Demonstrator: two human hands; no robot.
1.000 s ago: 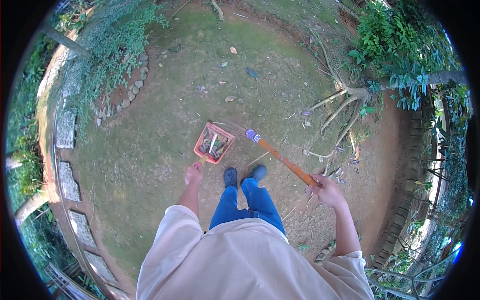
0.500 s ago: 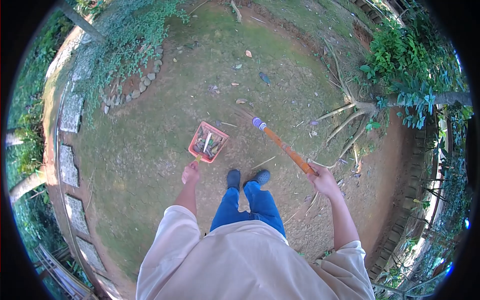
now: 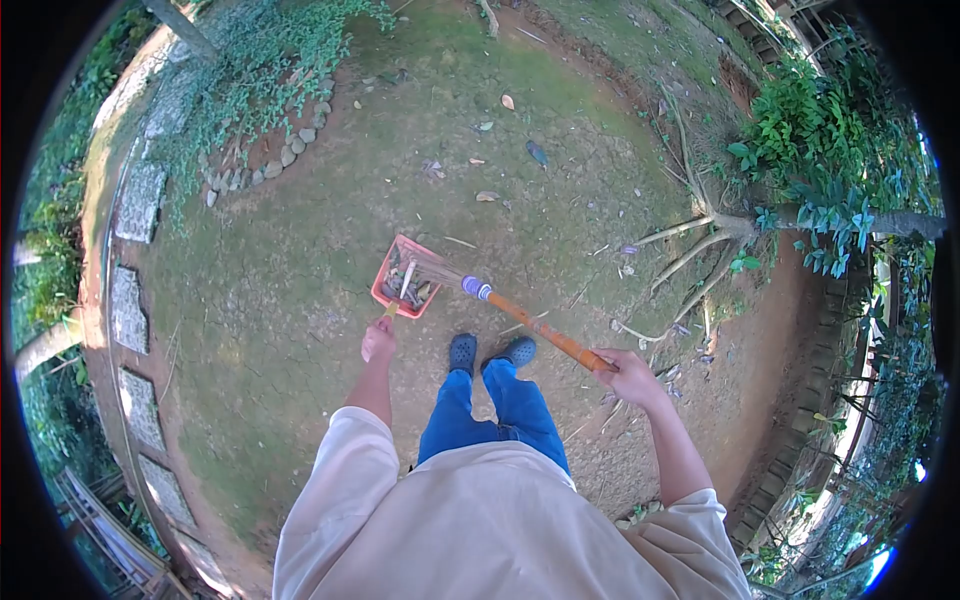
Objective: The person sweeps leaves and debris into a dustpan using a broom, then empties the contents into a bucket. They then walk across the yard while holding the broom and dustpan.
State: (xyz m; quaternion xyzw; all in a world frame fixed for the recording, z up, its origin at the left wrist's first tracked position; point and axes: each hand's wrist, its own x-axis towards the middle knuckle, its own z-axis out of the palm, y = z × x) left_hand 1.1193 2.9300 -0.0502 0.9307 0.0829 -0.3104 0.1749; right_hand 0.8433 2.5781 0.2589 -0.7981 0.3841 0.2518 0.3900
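Note:
My left hand (image 3: pixel 379 340) is closed round the short yellowish handle of an orange-red dustpan (image 3: pixel 377 292). Dry leaves and a pale stick (image 3: pixel 408 279) lie inside the pan. In my right hand (image 3: pixel 627 377) is the orange handle of a broom (image 3: pixel 545 331), gripped near its end. Purple and white binding (image 3: pixel 476 288) joins that handle to thin bristles, which reach over the dustpan's right side. Both hands are in front of my body, one on either side of my shoes (image 3: pixel 463 353).
Mossy ground holds scattered dry leaves, among them a dark leaf (image 3: pixel 537 152) ahead. Tree roots (image 3: pixel 690 231) spread at the right. Stones (image 3: pixel 273 169) edge a leafy bed at upper left, and flat slabs (image 3: pixel 130 310) line the left side.
The broom has swung left, its bristles moving from bare ground beyond the dustpan to over the pan. My right hand has shifted slightly left and down.

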